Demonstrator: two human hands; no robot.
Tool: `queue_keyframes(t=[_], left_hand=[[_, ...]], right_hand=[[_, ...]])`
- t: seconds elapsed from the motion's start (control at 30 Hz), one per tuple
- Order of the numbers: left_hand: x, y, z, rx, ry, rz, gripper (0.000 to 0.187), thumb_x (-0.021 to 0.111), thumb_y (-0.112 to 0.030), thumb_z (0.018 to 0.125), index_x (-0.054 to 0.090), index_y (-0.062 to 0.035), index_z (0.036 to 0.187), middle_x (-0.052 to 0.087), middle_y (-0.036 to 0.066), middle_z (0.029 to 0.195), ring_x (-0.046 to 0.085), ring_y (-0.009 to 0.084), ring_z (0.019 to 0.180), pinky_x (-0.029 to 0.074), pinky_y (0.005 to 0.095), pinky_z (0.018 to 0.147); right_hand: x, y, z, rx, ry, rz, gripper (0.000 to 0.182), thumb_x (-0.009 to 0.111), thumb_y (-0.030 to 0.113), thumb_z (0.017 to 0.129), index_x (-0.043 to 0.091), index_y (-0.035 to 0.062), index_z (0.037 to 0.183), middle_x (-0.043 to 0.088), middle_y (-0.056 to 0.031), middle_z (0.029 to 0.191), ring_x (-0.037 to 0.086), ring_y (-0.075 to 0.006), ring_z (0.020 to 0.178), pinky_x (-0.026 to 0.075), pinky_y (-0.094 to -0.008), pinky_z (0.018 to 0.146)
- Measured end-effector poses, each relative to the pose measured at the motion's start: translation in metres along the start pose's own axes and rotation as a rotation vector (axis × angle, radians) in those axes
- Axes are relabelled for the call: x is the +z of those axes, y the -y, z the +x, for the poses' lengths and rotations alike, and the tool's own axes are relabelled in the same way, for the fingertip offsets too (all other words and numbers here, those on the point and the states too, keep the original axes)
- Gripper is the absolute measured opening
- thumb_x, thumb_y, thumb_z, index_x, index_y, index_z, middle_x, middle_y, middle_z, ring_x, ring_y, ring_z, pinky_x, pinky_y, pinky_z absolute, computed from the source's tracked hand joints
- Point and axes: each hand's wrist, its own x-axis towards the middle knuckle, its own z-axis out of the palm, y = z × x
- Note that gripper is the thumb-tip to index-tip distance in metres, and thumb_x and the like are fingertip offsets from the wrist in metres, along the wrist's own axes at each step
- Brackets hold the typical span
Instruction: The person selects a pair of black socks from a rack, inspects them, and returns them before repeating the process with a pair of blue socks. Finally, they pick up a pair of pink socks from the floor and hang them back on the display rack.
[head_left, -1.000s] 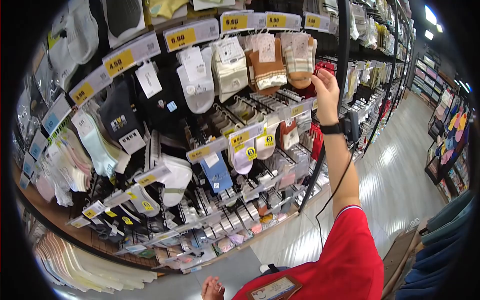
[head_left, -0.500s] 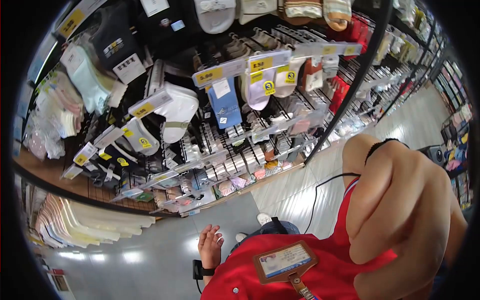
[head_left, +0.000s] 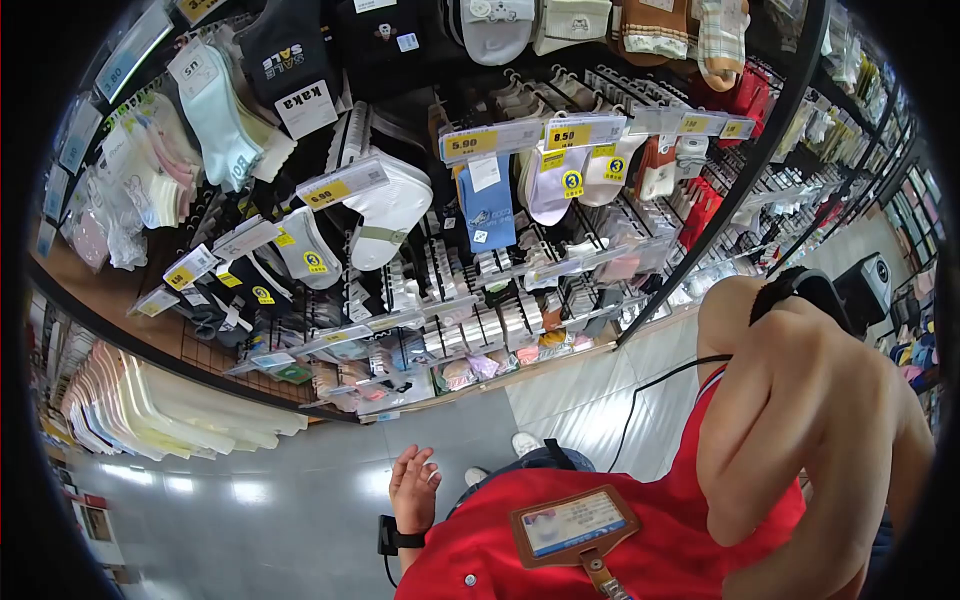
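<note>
The right hand (head_left: 820, 440), which touched the socks (head_left: 655, 25) up high a second ago, is now pulled back close to the camera, too blurry to tell its grip, while the left hand (head_left: 413, 490) hangs loose and empty below the rack (head_left: 470, 330).

**Hands in front of the sock rack**

The left hand (head_left: 413, 490) hangs low below the sock rack (head_left: 450, 270), empty, fingers (head_left: 425, 468) loosely spread, a black band at its wrist. The right hand (head_left: 830, 440) is raised very near the camera, right of the rack, curled; whether it holds anything cannot be seen.
</note>
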Motion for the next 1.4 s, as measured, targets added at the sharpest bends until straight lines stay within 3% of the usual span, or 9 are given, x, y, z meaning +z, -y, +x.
queue_keyframes(t=[0.4, 0.5, 1.2, 1.3, 1.33, 1.37, 1.4], left_hand=[[0.004, 0.002, 0.002, -0.012, 0.009, -0.015, 0.030, 0.050, -0.018, 0.090, 0.044, -0.0068, 0.116, 0.056, 0.010, 0.106, 0.056, 0.0141, 0.082, 0.046, 0.0280, 0.070], [0.008, 0.000, -0.001, -0.040, -0.017, -0.032, 0.025, 0.051, -0.014, 0.089, 0.048, -0.0071, 0.113, 0.059, 0.009, 0.105, 0.055, 0.0145, 0.081, 0.045, 0.0269, 0.070], [0.007, 0.005, -0.002, -0.046, 0.021, -0.040, 0.027, 0.051, -0.015, 0.089, 0.047, -0.0069, 0.114, 0.057, 0.010, 0.107, 0.055, 0.0148, 0.085, 0.045, 0.0283, 0.073], [0.003, 0.004, -0.004, -0.043, 0.001, -0.057, 0.026, 0.050, -0.014, 0.090, 0.047, -0.0068, 0.114, 0.057, 0.010, 0.108, 0.055, 0.0147, 0.084, 0.045, 0.0285, 0.074], [0.004, 0.003, -0.004, -0.040, 0.005, -0.051, 0.026, 0.049, -0.014, 0.090, 0.047, -0.0067, 0.114, 0.057, 0.010, 0.108, 0.056, 0.0147, 0.084, 0.045, 0.0285, 0.074], [0.004, 0.003, -0.005, -0.038, 0.010, -0.045, 0.025, 0.048, -0.015, 0.090, 0.047, -0.0066, 0.115, 0.057, 0.010, 0.108, 0.056, 0.0146, 0.084, 0.045, 0.0285, 0.074], [0.004, 0.004, -0.005, -0.035, -0.001, -0.054, 0.025, 0.048, -0.015, 0.090, 0.047, -0.0066, 0.115, 0.057, 0.010, 0.108, 0.056, 0.0146, 0.084, 0.045, 0.0285, 0.074]], right_hand=[[0.001, 0.023, 0.003, 0.129, 0.073, 0.051, 0.024, 0.048, 0.008, 0.083, 0.049, 0.0086, 0.059, 0.062, -0.0124, 0.077, 0.057, -0.0223, 0.056, 0.048, -0.0259, 0.051], [0.003, 0.027, 0.002, 0.345, 0.107, 0.096, 0.023, 0.046, 0.010, 0.084, 0.049, 0.0084, 0.061, 0.061, -0.0152, 0.084, 0.058, -0.0233, 0.059, 0.049, -0.0274, 0.054], [-0.006, 0.022, -0.008, 0.253, 0.246, 0.198, 0.026, 0.039, 0.007, 0.086, 0.048, 0.0081, 0.062, 0.060, -0.0189, 0.093, 0.058, -0.0262, 0.069, 0.050, -0.0295, 0.064], [-0.002, 0.014, -0.005, 0.182, 0.414, 0.249, 0.026, 0.038, 0.009, 0.088, 0.056, 0.0064, 0.069, 0.059, -0.0189, 0.095, 0.058, -0.0261, 0.073, 0.049, -0.0302, 0.068], [0.011, 0.012, -0.010, 0.096, 0.339, 0.234, 0.013, 0.048, 0.013, 0.082, 0.059, 0.0174, 0.088, 0.058, -0.0091, 0.082, 0.052, -0.0144, 0.059, 0.041, -0.0224, 0.054], [0.018, 0.011, -0.014, 0.013, 0.262, 0.220, 0.034, 0.059, 0.017, 0.075, 0.061, 0.0283, 0.108, 0.056, 0.0007, 0.069, 0.046, -0.0027, 0.045, 0.032, -0.0145, 0.040], [0.013, 0.010, -0.018, 0.013, 0.269, 0.232, 0.034, 0.059, 0.017, 0.075, 0.061, 0.0283, 0.108, 0.056, 0.0007, 0.069, 0.046, -0.0027, 0.045, 0.032, -0.0145, 0.040]])
